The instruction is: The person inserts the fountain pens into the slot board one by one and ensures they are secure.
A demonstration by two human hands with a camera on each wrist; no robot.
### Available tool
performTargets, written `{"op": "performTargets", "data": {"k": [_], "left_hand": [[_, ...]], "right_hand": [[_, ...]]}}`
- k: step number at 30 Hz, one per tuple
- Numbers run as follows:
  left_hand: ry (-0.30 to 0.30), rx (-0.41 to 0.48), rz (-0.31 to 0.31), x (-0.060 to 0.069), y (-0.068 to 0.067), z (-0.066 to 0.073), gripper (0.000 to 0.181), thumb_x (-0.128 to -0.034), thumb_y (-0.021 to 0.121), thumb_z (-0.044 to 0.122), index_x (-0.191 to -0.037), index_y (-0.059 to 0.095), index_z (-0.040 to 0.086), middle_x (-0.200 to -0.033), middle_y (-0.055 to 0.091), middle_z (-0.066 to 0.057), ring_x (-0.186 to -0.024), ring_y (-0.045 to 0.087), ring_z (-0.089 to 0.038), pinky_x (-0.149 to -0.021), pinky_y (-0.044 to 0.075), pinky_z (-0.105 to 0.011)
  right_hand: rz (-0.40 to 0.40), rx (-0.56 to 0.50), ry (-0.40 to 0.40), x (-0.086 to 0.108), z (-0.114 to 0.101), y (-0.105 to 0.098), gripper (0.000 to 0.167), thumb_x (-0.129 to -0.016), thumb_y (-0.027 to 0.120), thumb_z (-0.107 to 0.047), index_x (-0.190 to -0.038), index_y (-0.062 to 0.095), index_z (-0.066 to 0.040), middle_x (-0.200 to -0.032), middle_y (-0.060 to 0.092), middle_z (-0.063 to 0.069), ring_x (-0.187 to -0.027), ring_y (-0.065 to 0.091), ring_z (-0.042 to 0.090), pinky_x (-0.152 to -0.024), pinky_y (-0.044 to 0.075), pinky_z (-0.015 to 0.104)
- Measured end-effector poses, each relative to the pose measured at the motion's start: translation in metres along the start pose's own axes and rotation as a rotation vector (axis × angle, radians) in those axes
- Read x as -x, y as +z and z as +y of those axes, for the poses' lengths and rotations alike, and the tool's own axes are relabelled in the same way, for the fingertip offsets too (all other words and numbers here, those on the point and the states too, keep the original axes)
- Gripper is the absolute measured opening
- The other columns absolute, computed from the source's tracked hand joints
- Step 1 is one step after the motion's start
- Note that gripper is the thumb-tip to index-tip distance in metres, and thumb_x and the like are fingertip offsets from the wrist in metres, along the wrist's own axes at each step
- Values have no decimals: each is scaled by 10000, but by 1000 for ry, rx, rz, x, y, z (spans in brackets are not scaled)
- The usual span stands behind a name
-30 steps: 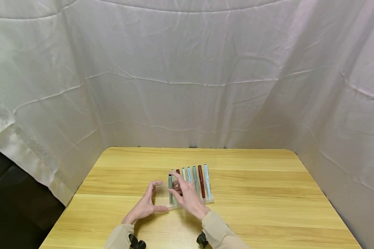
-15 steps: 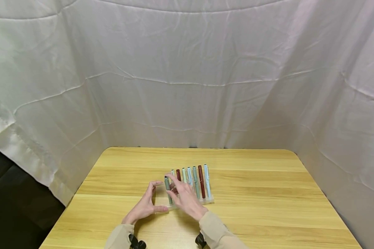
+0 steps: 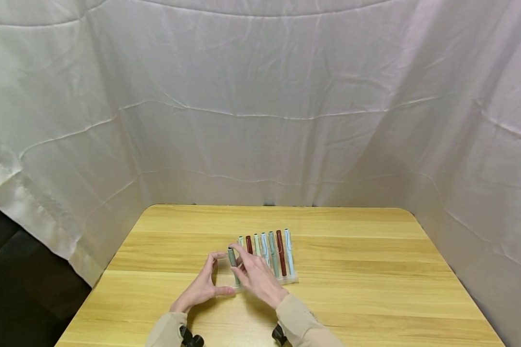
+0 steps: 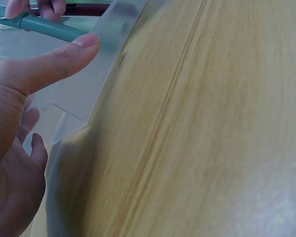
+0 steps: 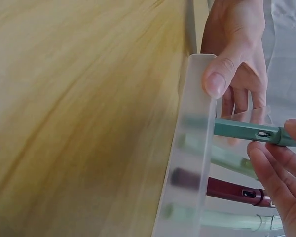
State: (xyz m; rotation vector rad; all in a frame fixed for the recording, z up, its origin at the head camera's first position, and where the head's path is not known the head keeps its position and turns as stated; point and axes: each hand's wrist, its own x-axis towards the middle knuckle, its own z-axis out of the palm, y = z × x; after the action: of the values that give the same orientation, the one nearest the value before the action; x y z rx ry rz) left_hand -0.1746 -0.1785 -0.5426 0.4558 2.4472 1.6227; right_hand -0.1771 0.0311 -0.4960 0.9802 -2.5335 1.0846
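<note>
A clear plastic pen stand point(image 3: 291, 279) holds a row of slanting pens. My left hand point(image 3: 202, 284) grips the stand's left end, thumb on the front ledge and fingers at the far side. In the right wrist view that thumb presses the frosted ledge point(image 5: 190, 148). My right hand point(image 3: 260, 280) pinches a dark green fountain pen point(image 5: 241, 130) by its upper part, and the pen's lower end sits behind the ledge. Beside it stand a pale green pen point(image 5: 232, 161) and a dark red pen point(image 5: 234, 191). My right hand hides parts of several pens in the head view.
Further right in the row are a dark red pen point(image 3: 281, 253) and a light blue pen point(image 3: 289, 251). The wooden table point(image 3: 373, 279) extends around the stand. A pale curtain point(image 3: 260, 144) hangs behind it.
The right hand has shifted slightly left with the green pen, whose top has moved left and a little lower. The left hand has stayed still on the stand.
</note>
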Motion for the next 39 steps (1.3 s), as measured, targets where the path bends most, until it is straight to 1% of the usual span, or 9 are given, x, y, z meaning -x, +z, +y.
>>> {"op": "performTargets", "data": {"k": [5,9,14,18,24,27,30,33,39], "left_hand": [[6,1,2,0,0,0,990,-698,909,194,-1453,286,43,-1610,263,-224,-1553,99,-463,-1244,44,-681],[6,-1,-3,-1,0,0,991,-702,907,195,-1455,282,41,-1613,252,-226,-1553,93,-462,-1251,48,-665],[0,-7,-6,0,0,1,984,-712,900,200,-1458,277,45,-1621,232,-233,-1551,81,-472,-1239,50,-683],[-8,-10,-3,0,-1,0,975,-716,898,204,-1456,281,59,-1623,234,-230,-1549,84,-477,-1232,52,-695],[-7,-6,-3,0,-1,-1,966,-715,896,196,-1450,286,56,-1617,245,-227,-1547,97,-477,-1234,59,-688],[-1,-3,-4,-1,0,-1,960,-713,896,189,-1444,288,56,-1611,253,-220,-1550,99,-469,-1244,60,-670],[4,-4,-4,-1,0,-1,961,-709,899,190,-1440,290,61,-1606,265,-210,-1551,108,-462,-1252,61,-659],[8,-7,-3,-1,0,-1,958,-708,900,194,-1438,292,70,-1600,276,-203,-1550,118,-461,-1253,58,-658],[5,-7,-1,-1,0,-1,955,-708,902,197,-1435,295,77,-1597,283,-189,-1552,113,-456,-1253,49,-660]], "right_hand": [[13,1,-10,-2,-1,-1,589,-951,680,-125,-1474,410,-140,-889,752,50,-634,609,7,-571,487,46],[28,30,-10,-5,-3,-3,584,-932,705,-121,-1453,442,-119,-874,753,48,-620,588,4,-557,467,42],[35,73,-1,-10,-6,-4,592,-909,732,-109,-1442,475,-90,-778,709,15,-574,505,-34,-514,426,32],[25,108,12,-13,-7,-5,594,-909,733,-115,-1444,481,-64,-708,668,-14,-539,434,-60,-483,390,26],[11,174,38,-17,-7,-5,600,-907,738,-137,-1447,482,-71,-623,621,-45,-473,373,-59,-418,328,22],[-1,227,64,-19,-7,-5,614,-913,739,-177,-1462,478,-89,-552,518,-77,-444,303,-43,-383,261,37],[-14,275,93,-20,-7,-5,621,-922,734,-215,-1476,472,-113,-521,392,-105,-436,249,-17,-370,210,65],[-30,305,122,-20,-7,-5,634,-933,721,-245,-1497,454,-135,-533,343,-124,-444,243,-8,-375,212,79],[-41,329,140,-21,-7,-5,645,-941,712,-259,-1512,435,-143,-527,335,-118,-440,243,3,-373,210,93]]}}
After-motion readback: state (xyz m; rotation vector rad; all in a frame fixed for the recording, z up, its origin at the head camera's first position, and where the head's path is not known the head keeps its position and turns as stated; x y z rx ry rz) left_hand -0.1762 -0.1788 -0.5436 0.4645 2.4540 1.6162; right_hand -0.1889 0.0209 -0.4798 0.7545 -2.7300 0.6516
